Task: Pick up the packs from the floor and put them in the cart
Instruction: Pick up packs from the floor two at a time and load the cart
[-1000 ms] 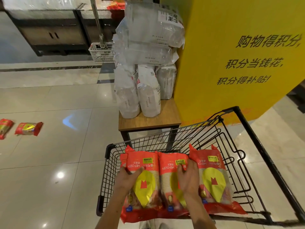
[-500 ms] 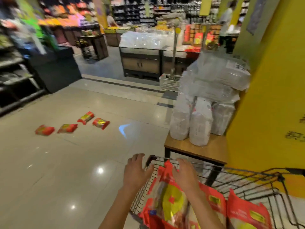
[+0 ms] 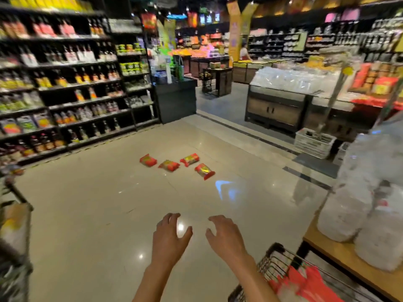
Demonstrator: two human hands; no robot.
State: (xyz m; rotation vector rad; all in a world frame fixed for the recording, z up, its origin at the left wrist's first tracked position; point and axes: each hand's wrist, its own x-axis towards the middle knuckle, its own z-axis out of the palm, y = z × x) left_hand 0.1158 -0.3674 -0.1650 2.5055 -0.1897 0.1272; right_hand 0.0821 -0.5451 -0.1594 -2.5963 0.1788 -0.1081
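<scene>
**Hands empty again, four packs left on the floor**

Half a second earlier both hands had been pressing red packs down into the cart; now they were out of it and the person had turned toward the open aisle. The left hand (image 3: 170, 238) and the right hand (image 3: 224, 236) hung in front of the body, fingers (image 3: 172, 217) spread and loosely curved, holding nothing. The cart (image 3: 277, 258) had slid to the lower right corner of the view, with red packs in the cart (image 3: 305, 282) showing above its wire rim, though the blur made it hard to count them.

Further out on the pale tiled floor (image 3: 98, 214) lay four red packs in a loose row: the leftmost pack (image 3: 148, 160), a second pack (image 3: 169, 165) just beside it, a third pack (image 3: 189, 159) and the nearest pack (image 3: 204, 171), all well apart from the hands. A wooden counter (image 3: 349, 264) with white sacks (image 3: 349, 212) stood beside the cart.

To my eye one load was done and the next trip was starting: the person would need to walk over and bend down for those four
</scene>
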